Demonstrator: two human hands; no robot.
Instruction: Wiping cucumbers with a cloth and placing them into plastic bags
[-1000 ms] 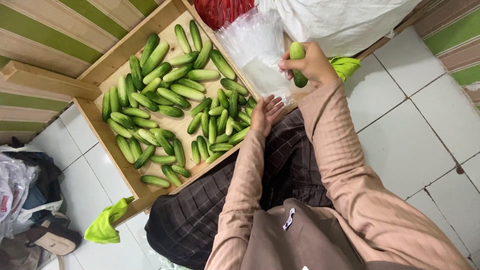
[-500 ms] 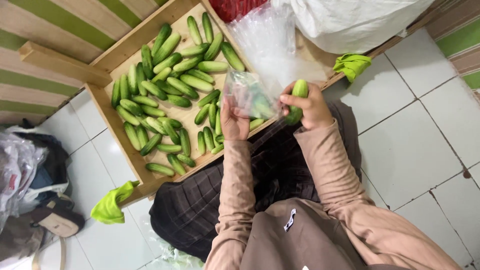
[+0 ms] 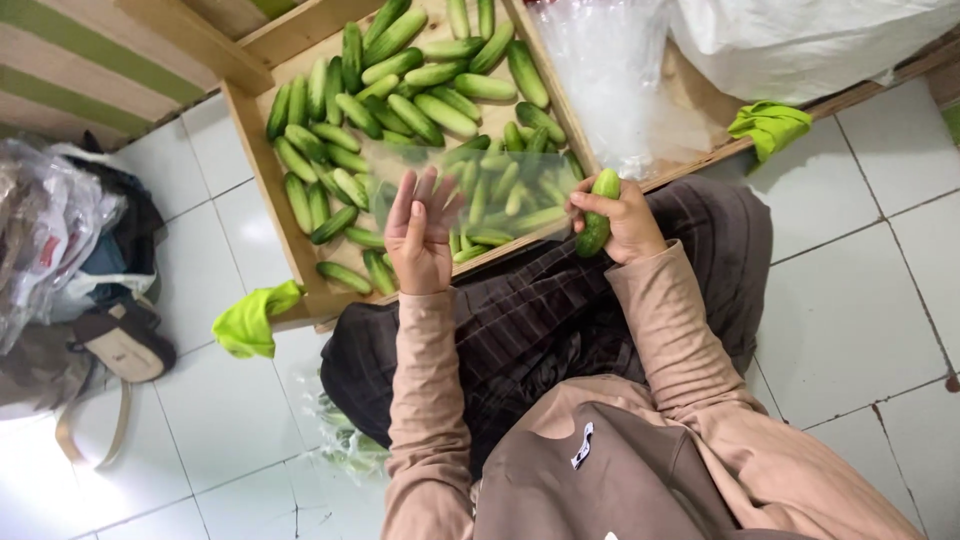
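A: Right hand (image 3: 625,220) is wrapped around one cucumber (image 3: 600,212), fingers closed on it, right at the near rim of the wooden crate (image 3: 262,165).

B: And the left hand (image 3: 420,240)?

A: Fingers spread, pinching the edge of a clear plastic bag (image 3: 500,195) stretched between both hands, over the crate's cucumbers.

B: Any room?

A: Open white tile floor (image 3: 860,300) on the right; a green cloth (image 3: 250,320) sits at the crate's near corner.

White tiled floor (image 3: 860,300), green-and-cream striped wall (image 3: 70,70), wooden ledge (image 3: 195,40), bright even light
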